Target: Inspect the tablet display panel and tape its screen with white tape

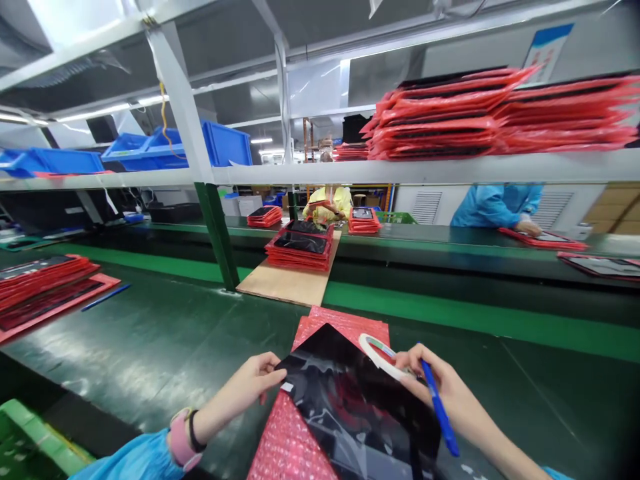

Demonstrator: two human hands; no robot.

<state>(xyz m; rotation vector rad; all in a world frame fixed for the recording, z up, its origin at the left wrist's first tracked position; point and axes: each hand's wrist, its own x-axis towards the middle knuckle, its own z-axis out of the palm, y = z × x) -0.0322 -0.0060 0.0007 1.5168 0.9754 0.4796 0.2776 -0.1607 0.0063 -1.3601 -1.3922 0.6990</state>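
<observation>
A glossy black panel [350, 400] is laid on a red bubble-wrap sheet [285, 440] at the near edge of the green bench [150, 340], roughly at the middle of that edge. The bubble wrap shows beyond the panel's far corner and along its left side.

The panel's left corner is touched by the left hand [255, 380]; the thumb and fingertips are brought together at the panel's edge, just beside a small white label [287, 387]. Whether the edge is actually pinched cannot be told. A pink band and a dark band are worn on that wrist, above a blue sleeve.

A blue pen [440, 410] is clamped in the right hand [450, 393], its fingers closed around the pen's upper end, and the pen's length is laid down across the back of the hand. A white tape ring [379, 353] is also held at the fingertips of the same hand, over the panel's right corner.

Further along the bench, a stack of red-wrapped panels [300, 248] is set on a brown board [287, 283] at the far edge. More red-wrapped panels [45, 290] are spread at the left edge, with another blue pen [106, 297] just beside them. Red stacks [500, 113] and blue bins [175, 147] are carried on the shelf above. Across the line, a person in yellow [329, 203] and a person in blue [500, 205] are seen at work.
</observation>
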